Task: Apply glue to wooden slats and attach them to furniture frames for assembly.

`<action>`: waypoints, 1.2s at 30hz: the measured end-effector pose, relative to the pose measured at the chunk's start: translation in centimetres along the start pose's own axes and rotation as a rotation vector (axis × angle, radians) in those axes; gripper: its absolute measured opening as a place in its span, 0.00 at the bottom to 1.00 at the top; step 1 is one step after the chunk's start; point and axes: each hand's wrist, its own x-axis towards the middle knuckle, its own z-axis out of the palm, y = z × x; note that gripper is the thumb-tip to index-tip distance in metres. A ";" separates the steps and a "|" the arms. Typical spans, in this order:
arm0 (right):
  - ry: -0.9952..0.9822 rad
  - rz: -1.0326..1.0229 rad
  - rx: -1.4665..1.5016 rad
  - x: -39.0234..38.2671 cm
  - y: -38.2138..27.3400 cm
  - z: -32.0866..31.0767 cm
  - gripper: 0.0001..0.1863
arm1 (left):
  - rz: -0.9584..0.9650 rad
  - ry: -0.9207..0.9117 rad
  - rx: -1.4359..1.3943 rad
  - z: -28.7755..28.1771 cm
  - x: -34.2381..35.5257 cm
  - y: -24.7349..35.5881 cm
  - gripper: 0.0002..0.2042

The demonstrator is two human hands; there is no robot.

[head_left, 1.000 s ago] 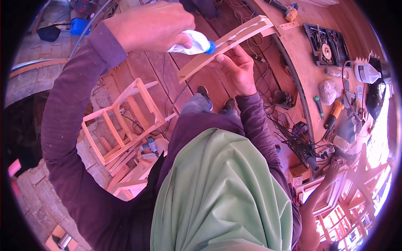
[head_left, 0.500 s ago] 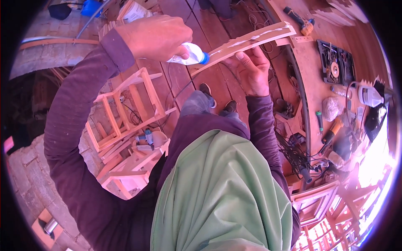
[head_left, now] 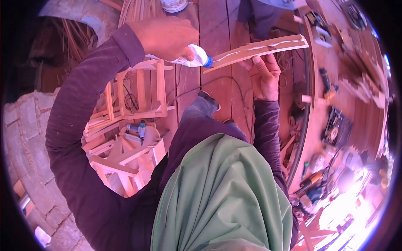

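Note:
My left hand [head_left: 167, 37] grips a white squeeze bottle [head_left: 196, 57] with a blue cap, tipped so the cap rests at or just over the left end of a long wooden strip [head_left: 247, 52]; I cannot tell whether they touch. An uneven white bead of glue runs along the strip's top. From underneath, my right hand [head_left: 264, 77] holds this strip between thumb and fingers, its left end slightly lower. Below both hands my legs and shoes [head_left: 209, 100] show on the plank floor.
Wooden frames [head_left: 142, 92] and a blue nail gun [head_left: 140, 129] lie at left beside brickwork [head_left: 29, 154]. A long bench [head_left: 305, 167] at right carries a drill [head_left: 327, 83], a tool case [head_left: 335, 125] and clutter. Cables [head_left: 234, 83] cross the floor; another person's legs [head_left: 259, 16] stand beyond the strip.
The view has swung rightward, shifting the frames and bench. The strip has moved right and tilts less steeply, and the bottle has moved right with it, still near its left end.

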 end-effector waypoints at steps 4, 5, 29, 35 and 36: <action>-0.044 0.073 0.032 5.9 3.6 1.9 0.20 | -0.035 0.141 -0.123 2.6 -2.5 -7.7 0.16; -0.048 0.101 0.051 7.0 4.4 2.7 0.20 | 0.002 0.232 -0.172 3.0 -3.2 -9.1 0.16; -0.560 0.470 0.176 47.0 20.5 15.7 0.19 | -0.509 0.550 -0.517 1.1 -9.3 -32.9 0.16; -0.689 0.611 0.173 54.7 24.7 19.3 0.22 | -0.689 0.504 -0.588 -1.6 -7.9 -38.2 0.16; -0.706 0.632 0.183 55.5 25.3 20.1 0.22 | -0.676 0.467 -0.463 -1.7 -8.0 -38.9 0.16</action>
